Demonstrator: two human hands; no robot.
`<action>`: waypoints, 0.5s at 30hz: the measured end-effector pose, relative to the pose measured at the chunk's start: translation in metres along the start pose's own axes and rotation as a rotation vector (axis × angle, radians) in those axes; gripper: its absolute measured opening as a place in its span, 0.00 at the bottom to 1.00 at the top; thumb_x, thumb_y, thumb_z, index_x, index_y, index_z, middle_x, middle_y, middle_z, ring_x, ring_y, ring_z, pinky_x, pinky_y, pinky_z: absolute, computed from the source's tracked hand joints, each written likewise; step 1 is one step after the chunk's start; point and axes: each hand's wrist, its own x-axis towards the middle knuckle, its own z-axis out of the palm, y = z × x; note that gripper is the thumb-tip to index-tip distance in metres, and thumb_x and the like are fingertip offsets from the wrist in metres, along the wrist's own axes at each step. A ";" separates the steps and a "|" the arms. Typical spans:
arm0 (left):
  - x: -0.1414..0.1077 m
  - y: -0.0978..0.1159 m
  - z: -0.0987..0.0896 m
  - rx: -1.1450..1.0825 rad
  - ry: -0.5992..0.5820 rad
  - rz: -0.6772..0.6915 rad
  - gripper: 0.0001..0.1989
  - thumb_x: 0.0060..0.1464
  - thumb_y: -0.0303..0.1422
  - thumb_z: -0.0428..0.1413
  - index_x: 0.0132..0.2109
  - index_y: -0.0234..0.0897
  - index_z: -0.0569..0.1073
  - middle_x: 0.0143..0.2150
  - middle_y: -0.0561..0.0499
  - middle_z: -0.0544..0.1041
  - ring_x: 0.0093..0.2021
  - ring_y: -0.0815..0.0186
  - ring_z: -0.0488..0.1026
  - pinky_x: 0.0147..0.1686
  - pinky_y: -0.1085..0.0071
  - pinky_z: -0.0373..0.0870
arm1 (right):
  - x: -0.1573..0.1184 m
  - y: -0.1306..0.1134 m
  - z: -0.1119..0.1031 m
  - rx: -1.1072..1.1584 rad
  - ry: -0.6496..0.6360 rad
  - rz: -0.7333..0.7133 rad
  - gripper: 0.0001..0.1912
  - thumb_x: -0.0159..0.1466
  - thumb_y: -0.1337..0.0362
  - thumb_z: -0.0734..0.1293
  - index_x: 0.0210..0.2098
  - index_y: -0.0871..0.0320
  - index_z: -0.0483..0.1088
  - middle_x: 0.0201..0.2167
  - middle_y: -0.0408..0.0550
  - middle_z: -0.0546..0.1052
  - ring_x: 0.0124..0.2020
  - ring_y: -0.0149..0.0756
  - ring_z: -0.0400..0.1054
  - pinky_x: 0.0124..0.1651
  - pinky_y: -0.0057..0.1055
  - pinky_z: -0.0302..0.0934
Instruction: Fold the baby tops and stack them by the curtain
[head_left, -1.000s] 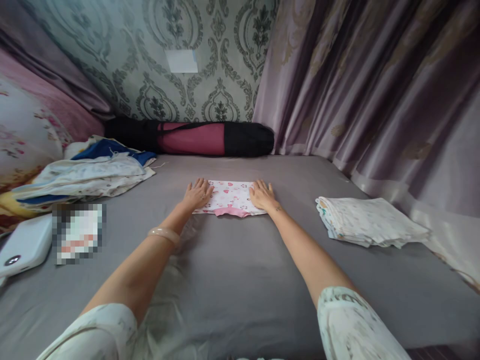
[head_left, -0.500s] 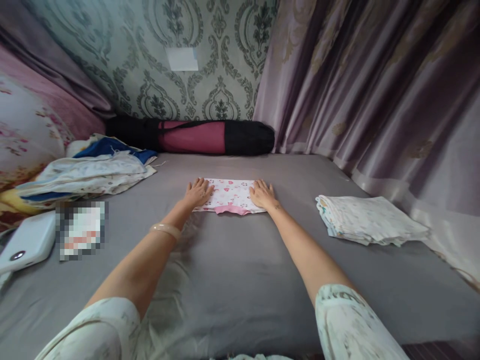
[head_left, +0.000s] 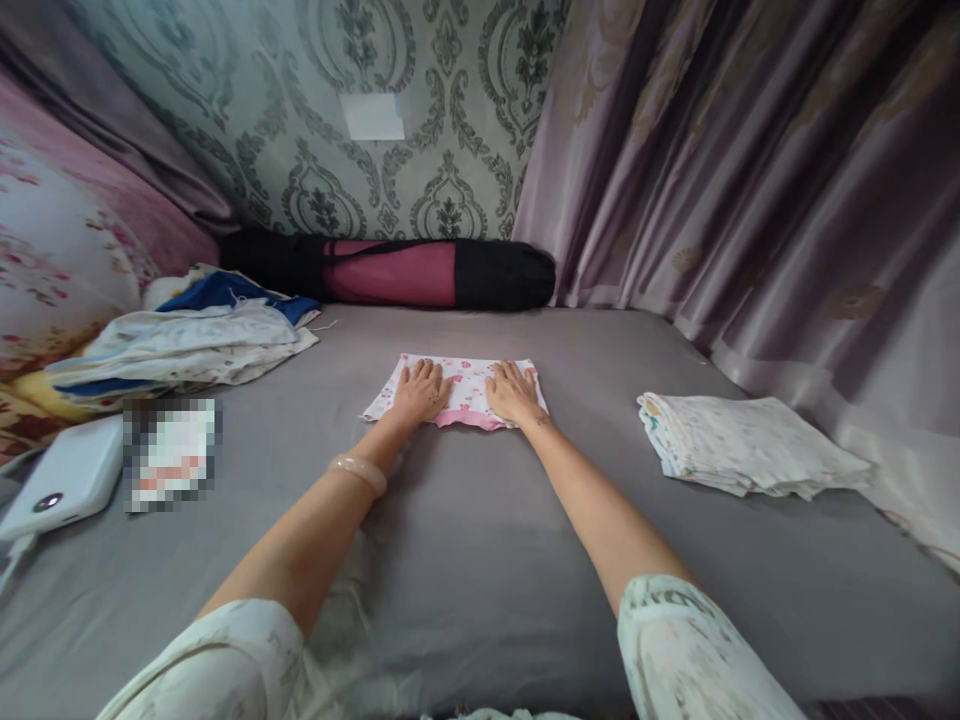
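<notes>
A white cloth garment with pink and red prints [head_left: 469,383] lies flat on the grey sheet in the middle, a pink scalloped edge on its near side. My left hand [head_left: 421,390] rests palm down on its left part, fingers spread and pointing away from me. On its right part lies my right hand [head_left: 514,391], also flat with the fingers apart. Cloth shows between the two hands and beyond them at both outer corners. Neither hand grips anything.
A folded stack of pale cloths [head_left: 750,445] lies at the right. Rumpled clothes [head_left: 202,340] are heaped at the left, behind a white power bank [head_left: 66,478] and a blurred-out item [head_left: 172,455]. A black and pink rolled bag [head_left: 390,273] lies along the wall.
Both hands have moved inward over the garment, the left one more, and its outer corners now show. The view has shifted slightly.
</notes>
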 end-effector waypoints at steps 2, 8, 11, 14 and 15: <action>-0.002 -0.001 0.004 -0.008 0.007 -0.002 0.28 0.66 0.43 0.34 0.65 0.33 0.60 0.69 0.38 0.58 0.69 0.53 0.51 0.66 0.51 0.46 | -0.001 0.001 0.005 0.001 0.003 -0.001 0.27 0.72 0.58 0.48 0.66 0.62 0.55 0.69 0.56 0.55 0.69 0.44 0.45 0.68 0.49 0.35; -0.001 -0.002 0.002 -0.027 -0.004 -0.013 0.28 0.66 0.44 0.35 0.65 0.35 0.60 0.69 0.39 0.58 0.69 0.54 0.51 0.66 0.51 0.45 | 0.000 0.002 0.005 0.003 -0.010 0.001 0.28 0.71 0.58 0.47 0.66 0.64 0.55 0.69 0.56 0.55 0.69 0.44 0.44 0.68 0.49 0.35; 0.000 -0.002 0.000 -0.039 -0.022 -0.016 0.28 0.66 0.44 0.35 0.65 0.35 0.60 0.69 0.39 0.58 0.69 0.53 0.51 0.66 0.51 0.46 | 0.002 0.002 0.004 0.004 -0.026 0.004 0.28 0.71 0.58 0.47 0.66 0.64 0.54 0.69 0.56 0.54 0.70 0.45 0.44 0.68 0.50 0.35; 0.000 0.000 -0.002 -0.046 -0.044 -0.026 0.29 0.66 0.44 0.35 0.65 0.32 0.60 0.69 0.37 0.57 0.70 0.52 0.49 0.66 0.49 0.45 | 0.003 0.001 0.002 0.009 -0.047 0.010 0.28 0.71 0.58 0.48 0.66 0.65 0.55 0.69 0.57 0.54 0.69 0.46 0.44 0.68 0.52 0.36; 0.000 0.002 -0.004 -0.046 -0.047 -0.031 0.30 0.66 0.44 0.35 0.66 0.31 0.59 0.70 0.37 0.56 0.70 0.52 0.49 0.66 0.49 0.45 | 0.003 -0.001 0.001 0.012 -0.047 0.008 0.28 0.71 0.58 0.48 0.66 0.65 0.55 0.69 0.58 0.55 0.69 0.47 0.44 0.68 0.52 0.36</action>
